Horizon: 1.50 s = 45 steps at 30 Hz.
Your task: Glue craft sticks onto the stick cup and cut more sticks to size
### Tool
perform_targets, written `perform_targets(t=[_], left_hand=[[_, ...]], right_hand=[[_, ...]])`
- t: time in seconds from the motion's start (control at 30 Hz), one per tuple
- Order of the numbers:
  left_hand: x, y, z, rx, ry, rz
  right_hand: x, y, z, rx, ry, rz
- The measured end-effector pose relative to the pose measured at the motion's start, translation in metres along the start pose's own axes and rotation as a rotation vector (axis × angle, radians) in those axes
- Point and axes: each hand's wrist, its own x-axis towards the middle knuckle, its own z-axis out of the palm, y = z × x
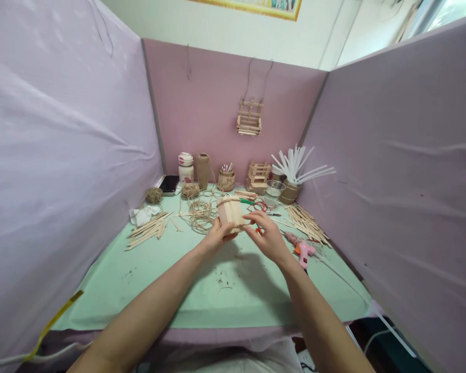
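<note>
A small pale wooden cup-like piece (pixel 230 213), with a braided cord band along its top and another near its bottom, is held above the green cloth. My left hand (pixel 218 231) grips its lower left side, fingers wrapped round it. At its lower right edge, my right hand (pixel 264 234) has thumb and index finger close together on the cord band; whether a cord end lies between them is too small to tell. Behind the piece, a coil of twine (pixel 202 215) lies on the cloth.
Wooden sticks (pixel 149 230) lie at left, more sticks (pixel 307 224) at right. A pink glue gun (pixel 305 250) rests right of my right hand. Red-handled scissors (pixel 261 206) lie behind. Jars, a phone (pixel 169 184) and white glue sticks (pixel 295 165) line the back.
</note>
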Motion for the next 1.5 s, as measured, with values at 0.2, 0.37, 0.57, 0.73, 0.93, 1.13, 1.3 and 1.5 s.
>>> perform_targets(t=[0.2, 0.37, 0.57, 0.73, 0.93, 1.13, 1.3, 1.5], left_hand=[[0.000, 0.004, -0.002, -0.111, -0.155, -0.075], [0.001, 0.003, -0.005, -0.097, -0.245, -0.075], [0.011, -0.007, -0.014, -0.144, -0.280, -0.065], [0.015, -0.011, -0.017, -0.169, -0.309, -0.063], [0.009, -0.007, -0.011, -0.125, -0.239, -0.023], [0.000, 0.000, -0.004, -0.065, -0.237, 0.000], [0.000, 0.005, -0.008, 0.000, -0.125, -0.095], [0.003, 0.001, -0.013, -0.003, -0.102, -0.014]], right_hand=[[0.000, 0.027, 0.018, 0.519, 0.042, 0.344], [-0.005, 0.024, 0.035, 0.805, -0.051, 0.469], [-0.008, 0.022, 0.038, 0.939, 0.033, 0.508], [-0.009, 0.028, 0.039, 0.940, 0.063, 0.500], [-0.009, 0.039, 0.044, 0.897, 0.070, 0.442], [-0.010, 0.042, 0.048, 0.845, 0.092, 0.372], [-0.009, 0.047, 0.048, 0.719, 0.209, 0.329], [-0.013, 0.040, 0.056, 0.436, 0.367, 0.192]])
